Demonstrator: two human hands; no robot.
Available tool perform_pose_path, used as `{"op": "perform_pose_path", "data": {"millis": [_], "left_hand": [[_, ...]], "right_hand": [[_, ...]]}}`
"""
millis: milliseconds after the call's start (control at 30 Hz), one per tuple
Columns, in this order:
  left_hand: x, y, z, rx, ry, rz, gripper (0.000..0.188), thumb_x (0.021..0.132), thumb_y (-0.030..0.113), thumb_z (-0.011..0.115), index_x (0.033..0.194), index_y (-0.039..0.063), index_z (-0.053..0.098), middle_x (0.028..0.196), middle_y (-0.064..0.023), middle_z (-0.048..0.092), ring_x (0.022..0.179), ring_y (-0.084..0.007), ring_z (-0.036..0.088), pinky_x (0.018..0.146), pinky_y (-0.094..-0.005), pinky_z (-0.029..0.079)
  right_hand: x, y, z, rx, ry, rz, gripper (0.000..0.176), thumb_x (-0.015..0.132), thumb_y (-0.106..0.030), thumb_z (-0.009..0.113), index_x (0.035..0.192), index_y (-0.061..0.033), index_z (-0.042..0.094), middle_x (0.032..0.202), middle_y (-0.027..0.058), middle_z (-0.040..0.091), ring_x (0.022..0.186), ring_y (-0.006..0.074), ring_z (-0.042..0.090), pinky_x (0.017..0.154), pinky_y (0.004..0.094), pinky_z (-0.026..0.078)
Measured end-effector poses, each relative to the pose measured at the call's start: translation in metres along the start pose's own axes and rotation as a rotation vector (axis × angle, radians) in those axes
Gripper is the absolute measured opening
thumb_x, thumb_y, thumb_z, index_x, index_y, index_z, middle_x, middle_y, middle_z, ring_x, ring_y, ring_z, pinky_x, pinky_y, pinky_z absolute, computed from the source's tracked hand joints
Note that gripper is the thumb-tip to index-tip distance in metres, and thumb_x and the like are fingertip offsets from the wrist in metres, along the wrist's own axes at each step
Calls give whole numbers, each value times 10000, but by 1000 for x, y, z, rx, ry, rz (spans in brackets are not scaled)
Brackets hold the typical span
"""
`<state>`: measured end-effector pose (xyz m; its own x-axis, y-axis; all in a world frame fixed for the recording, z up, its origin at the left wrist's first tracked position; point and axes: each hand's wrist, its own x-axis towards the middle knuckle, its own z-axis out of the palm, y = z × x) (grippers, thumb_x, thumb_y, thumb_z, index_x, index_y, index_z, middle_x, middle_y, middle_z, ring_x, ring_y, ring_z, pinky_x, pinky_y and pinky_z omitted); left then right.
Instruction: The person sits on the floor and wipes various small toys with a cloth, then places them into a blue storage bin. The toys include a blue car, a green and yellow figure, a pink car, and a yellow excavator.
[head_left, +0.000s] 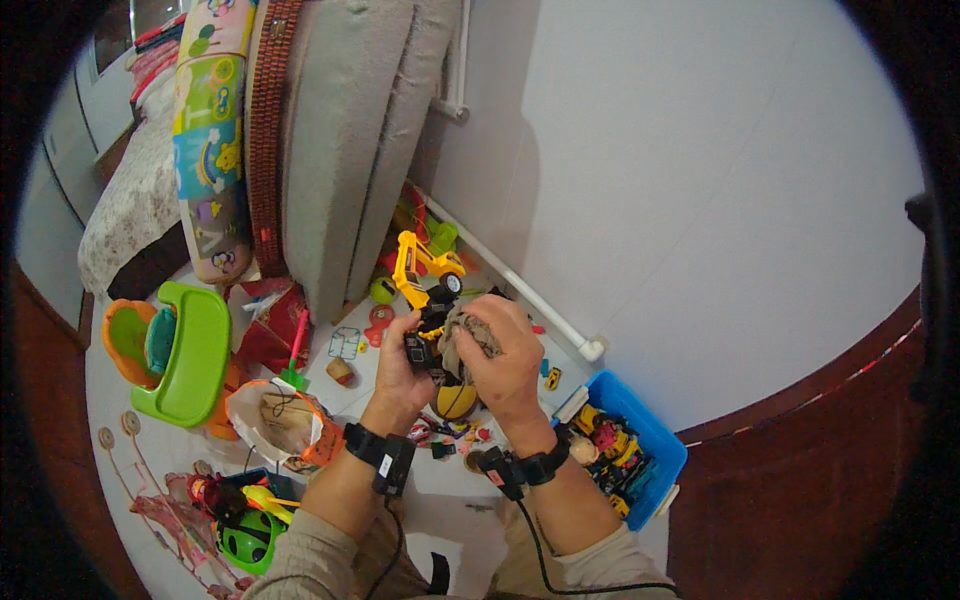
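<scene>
My left hand (400, 367) grips a black part of a toy vehicle (421, 352) near the middle of the view. A crumpled grey-brown cloth (471, 337) is pinched in my right hand (502, 352) and pressed against the toy's right side. Just beyond my hands is a yellow toy excavator arm (409, 270) with a black wheel (450, 283); whether it belongs to the held toy I cannot tell. Below the hands lies a yellow ball (454, 401), partly hidden by them.
A blue bin (660, 450) of small toys stands at the right. On the left are a green child-seat tray (184, 360), an orange-and-white bag (322, 442) and a green toy helmet (247, 540). Small toys (465, 431) litter the floor; a grey mattress (345, 150) leans beside a white pipe (517, 281).
</scene>
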<state>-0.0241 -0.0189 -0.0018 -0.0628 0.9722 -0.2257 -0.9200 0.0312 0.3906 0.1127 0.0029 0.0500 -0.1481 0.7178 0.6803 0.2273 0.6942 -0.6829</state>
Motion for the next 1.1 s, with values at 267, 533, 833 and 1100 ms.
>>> {"op": "perform_pose_path", "data": {"millis": [267, 533, 833, 1100], "left_hand": [[5, -10, 1, -71, 4, -21, 356, 893, 342, 580, 1118, 75, 651, 1078, -85, 698, 960, -253, 666, 892, -411, 529], [10, -5, -1, -113, 96, 110, 351, 902, 336, 566, 1134, 83, 637, 1062, -95, 693, 947, -256, 665, 868, -407, 534], [10, 5, -4, -142, 19, 116, 338, 908, 340, 571, 1129, 93, 639, 1056, -87, 693, 940, -236, 663, 861, -391, 536], [13, 9, -5, -61, 56, 142, 331, 909, 336, 571, 1110, 82, 635, 995, -73, 698, 898, -215, 673, 824, -370, 551]], "right_hand": [[-1, 13, -4, 74, 35, 157, 248, 777, -49, 718, 1017, -10, 670, 1043, 139, 662, 977, 303, 643, 874, 364, 508], [-7, 21, -12, -34, -147, -180, 253, 717, -12, 741, 961, -6, 675, 1029, 132, 666, 960, 283, 647, 860, 337, 510], [-7, 18, -10, -8, 59, 19, 245, 749, -52, 744, 984, -25, 682, 1012, 135, 675, 957, 290, 655, 859, 361, 518], [-4, 26, -16, -91, -5, 314, 231, 748, -44, 733, 972, -8, 686, 994, 109, 686, 938, 232, 658, 876, 323, 502]]}}
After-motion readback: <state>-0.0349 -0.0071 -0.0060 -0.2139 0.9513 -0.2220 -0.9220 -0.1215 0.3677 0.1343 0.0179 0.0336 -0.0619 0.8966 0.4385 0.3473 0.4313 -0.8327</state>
